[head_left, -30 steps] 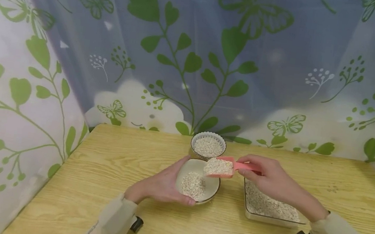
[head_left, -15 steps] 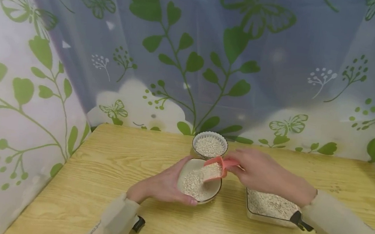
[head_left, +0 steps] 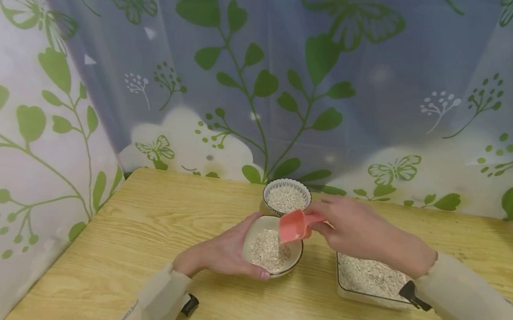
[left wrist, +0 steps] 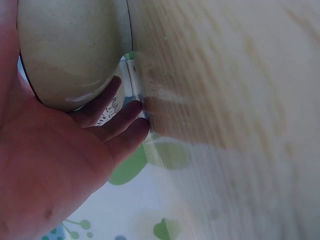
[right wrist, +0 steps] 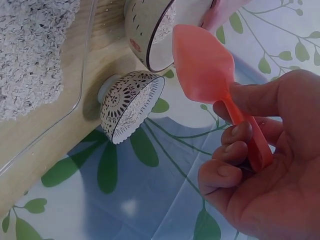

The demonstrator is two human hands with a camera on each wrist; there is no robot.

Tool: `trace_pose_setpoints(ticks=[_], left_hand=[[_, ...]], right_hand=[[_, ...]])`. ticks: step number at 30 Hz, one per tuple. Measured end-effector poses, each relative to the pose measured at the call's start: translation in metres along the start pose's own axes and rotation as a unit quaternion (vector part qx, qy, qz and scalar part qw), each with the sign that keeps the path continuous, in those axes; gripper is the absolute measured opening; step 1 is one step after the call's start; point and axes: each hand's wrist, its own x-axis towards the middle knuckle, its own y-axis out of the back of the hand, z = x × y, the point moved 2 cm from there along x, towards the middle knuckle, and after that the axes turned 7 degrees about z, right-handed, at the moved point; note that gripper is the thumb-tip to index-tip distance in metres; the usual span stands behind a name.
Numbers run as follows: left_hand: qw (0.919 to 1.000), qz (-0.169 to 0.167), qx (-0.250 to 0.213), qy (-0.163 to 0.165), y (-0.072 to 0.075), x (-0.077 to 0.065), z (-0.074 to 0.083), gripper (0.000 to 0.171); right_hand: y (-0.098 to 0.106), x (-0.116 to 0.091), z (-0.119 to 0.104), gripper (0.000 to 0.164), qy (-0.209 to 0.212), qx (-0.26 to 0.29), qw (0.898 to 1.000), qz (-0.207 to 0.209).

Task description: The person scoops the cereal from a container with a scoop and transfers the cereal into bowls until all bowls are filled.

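Observation:
My left hand [head_left: 228,247] grips a cream bowl [head_left: 293,258] with a dark rim, thumb at the near side and fingers at the far side. A mound of oats [head_left: 267,249] lies inside it. In the left wrist view the bowl's outer wall [left wrist: 75,55] sits against the hand, tilted. Above the bowl's right side, my right hand [head_left: 356,228] holds a pink scoop [head_left: 292,227] by its handle, tipped steeply over. The right wrist view shows the fingers curled round the handle and the underside of the scoop [right wrist: 202,65].
Behind the cream bowl stands a smaller patterned bowl [head_left: 266,204] with oats in it. A rectangular dish [head_left: 364,300] of oats sits at the right, partly under my right forearm. The wooden table [head_left: 159,207] ends at a leaf-printed curtain [head_left: 239,142].
My right hand has moved left and tipped the scoop, and its oats have slid into the cream bowl. The mound there has grown. The left hand and bowl have barely moved.

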Motion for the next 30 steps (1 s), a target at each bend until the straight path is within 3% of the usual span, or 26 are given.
trace_pose_setpoints(ticks=[8, 16, 24, 30], left_hand=[[0.9998, 0.006, 0.016, 0.007, 0.0, -0.002, 0.003, 0.129], [0.9933, 0.045, 0.106, 0.014, 0.001, -0.008, 0.01, 0.127], [0.9787, 0.111, 0.163, -0.056, 0.0, -0.011, 0.032, 0.112], [0.9673, 0.12, 0.199, -0.102, -0.009, -0.009, 0.049, 0.109]], right_hand=[[-0.001, -0.01, 0.009, 0.018, -0.022, 0.015, 0.999, 0.021], [-0.004, -0.034, 0.026, 0.02, -0.094, 0.103, 0.989, 0.051], [0.001, -0.07, 0.043, 0.022, -0.188, 0.172, 0.964, 0.069], [0.005, -0.106, 0.062, 0.023, -0.215, 0.187, 0.955, 0.082]])
